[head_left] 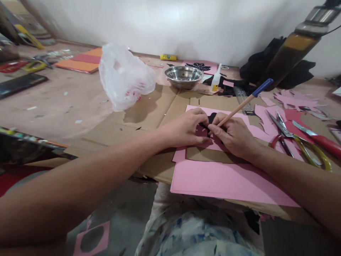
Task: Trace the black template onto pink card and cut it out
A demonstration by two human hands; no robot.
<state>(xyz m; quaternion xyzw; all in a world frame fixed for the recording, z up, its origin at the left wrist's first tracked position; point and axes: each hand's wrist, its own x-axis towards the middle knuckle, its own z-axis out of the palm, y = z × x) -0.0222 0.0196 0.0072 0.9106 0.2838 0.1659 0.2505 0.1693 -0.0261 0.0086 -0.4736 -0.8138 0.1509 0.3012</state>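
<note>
In the head view, my right hand (pixel 234 133) is closed round a beige ballpoint pen (pixel 238 108) with a blue cap on its upper end. Its tip points down at a small black cut-out (pixel 212 116) lying on a pink sheet (pixel 192 111). From the left, my left hand (pixel 190 126) curls over the same cut-out and holds it down with its fingertips; both hands cover most of it. Under them lie a strip of cardboard (pixel 207 155) and a larger pink sheet (pixel 213 179) near the table edge.
Scissors (pixel 287 133) and a red-handled cutter knife (pixel 317 135) lie at the right among pink scraps (pixel 298 99). Behind stand a steel bowl (pixel 183 82), a glue bottle (pixel 216 80) and a white plastic bag (pixel 122 76). A dark-wrapped post (pixel 290 53) leans at the back right.
</note>
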